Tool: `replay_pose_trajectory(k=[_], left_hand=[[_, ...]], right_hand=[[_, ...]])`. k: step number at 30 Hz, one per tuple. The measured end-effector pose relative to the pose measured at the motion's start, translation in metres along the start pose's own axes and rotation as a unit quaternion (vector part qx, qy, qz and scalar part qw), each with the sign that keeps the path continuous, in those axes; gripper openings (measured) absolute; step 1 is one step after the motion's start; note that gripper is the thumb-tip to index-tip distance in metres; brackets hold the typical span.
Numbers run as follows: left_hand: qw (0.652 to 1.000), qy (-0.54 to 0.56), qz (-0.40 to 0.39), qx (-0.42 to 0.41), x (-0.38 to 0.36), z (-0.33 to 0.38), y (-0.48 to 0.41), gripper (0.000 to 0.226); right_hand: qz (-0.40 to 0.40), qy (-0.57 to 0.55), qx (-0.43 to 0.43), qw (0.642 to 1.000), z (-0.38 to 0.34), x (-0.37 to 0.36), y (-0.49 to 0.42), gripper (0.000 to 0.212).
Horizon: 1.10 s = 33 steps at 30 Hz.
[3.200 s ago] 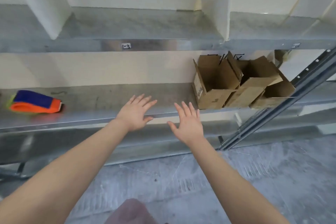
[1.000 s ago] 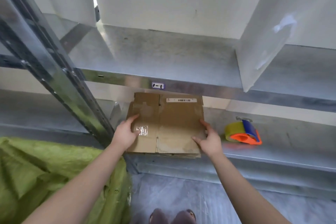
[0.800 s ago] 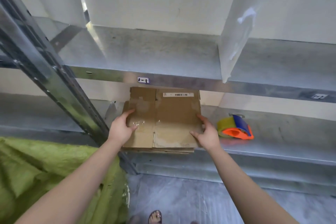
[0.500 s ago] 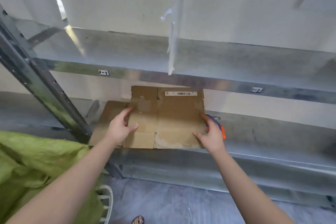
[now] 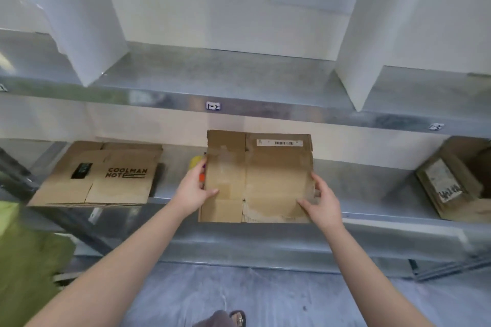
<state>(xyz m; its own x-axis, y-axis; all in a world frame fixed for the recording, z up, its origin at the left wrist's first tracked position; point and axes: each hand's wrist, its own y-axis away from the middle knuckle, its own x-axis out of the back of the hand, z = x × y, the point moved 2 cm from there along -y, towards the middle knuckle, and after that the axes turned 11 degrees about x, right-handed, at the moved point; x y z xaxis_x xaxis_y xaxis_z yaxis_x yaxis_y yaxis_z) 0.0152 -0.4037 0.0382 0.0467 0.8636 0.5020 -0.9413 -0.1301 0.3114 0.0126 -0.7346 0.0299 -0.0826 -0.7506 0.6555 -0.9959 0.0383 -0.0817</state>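
Observation:
A flattened brown cardboard box [image 5: 265, 175] with a barcode label near its top edge is held up in front of the lower metal shelf [image 5: 372, 210]. My left hand [image 5: 192, 190] grips its left edge, thumb on the front face. My right hand [image 5: 322, 203] grips its right edge near the bottom corner. A tape dispenser [image 5: 198, 167] in yellow and orange peeks out behind the box's left edge, mostly hidden.
A stack of flattened boxes [image 5: 101, 175] printed "COOLMAN NOTE" lies on the shelf at the left. An open cardboard box [image 5: 457, 183] stands at the far right. A green sack [image 5: 24, 260] is at lower left. White dividers [image 5: 364, 42] stand on the upper shelf. My foot [image 5: 236, 318] is on the grey floor.
I have lifted the flattened box off the stack and carried it to the right along the shelf. The stack now lies well to the left, and the tape dispenser is behind the box's left edge.

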Motion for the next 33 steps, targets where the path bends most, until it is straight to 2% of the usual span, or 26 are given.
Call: replay_pose_trajectory(k=[5, 11, 16, 21, 25, 27, 30, 33], left_hand=[[0.999, 0.010, -0.048, -0.016, -0.059, 0.036, -0.022, 0.099], [0.995, -0.007, -0.094, 0.008, -0.109, 0.055, -0.048, 0.106], [0.992, 0.024, -0.117, 0.042, -0.144, 0.075, -0.051, 0.107], [0.996, 0.010, -0.083, 0.039, -0.165, 0.084, -0.049, 0.090], [0.999, 0.009, -0.031, -0.001, -0.174, 0.088, -0.037, 0.102], [1.000, 0.004, -0.009, -0.010, -0.178, 0.090, -0.032, 0.104], [0.999, 0.030, 0.009, -0.005, -0.184, 0.090, -0.030, 0.105], [0.994, 0.101, -0.013, 0.027, -0.190, 0.095, -0.025, 0.101]], right_hand=[[0.025, -0.011, -0.057, 0.998, 0.044, 0.034, -0.025, 0.096], [0.054, -0.071, -0.115, 0.989, 0.086, 0.055, -0.032, 0.076], [0.033, -0.130, -0.136, 0.982, 0.117, 0.072, -0.043, 0.078], [0.001, -0.121, -0.116, 0.986, 0.138, 0.091, -0.053, 0.088], [-0.033, -0.097, -0.063, 0.993, 0.149, 0.103, -0.062, 0.096], [-0.033, -0.096, -0.049, 0.994, 0.149, 0.110, -0.066, 0.090], [-0.006, -0.080, -0.045, 0.996, 0.149, 0.121, -0.073, 0.068], [-0.021, -0.087, -0.044, 0.995, 0.148, 0.124, -0.076, 0.068]])
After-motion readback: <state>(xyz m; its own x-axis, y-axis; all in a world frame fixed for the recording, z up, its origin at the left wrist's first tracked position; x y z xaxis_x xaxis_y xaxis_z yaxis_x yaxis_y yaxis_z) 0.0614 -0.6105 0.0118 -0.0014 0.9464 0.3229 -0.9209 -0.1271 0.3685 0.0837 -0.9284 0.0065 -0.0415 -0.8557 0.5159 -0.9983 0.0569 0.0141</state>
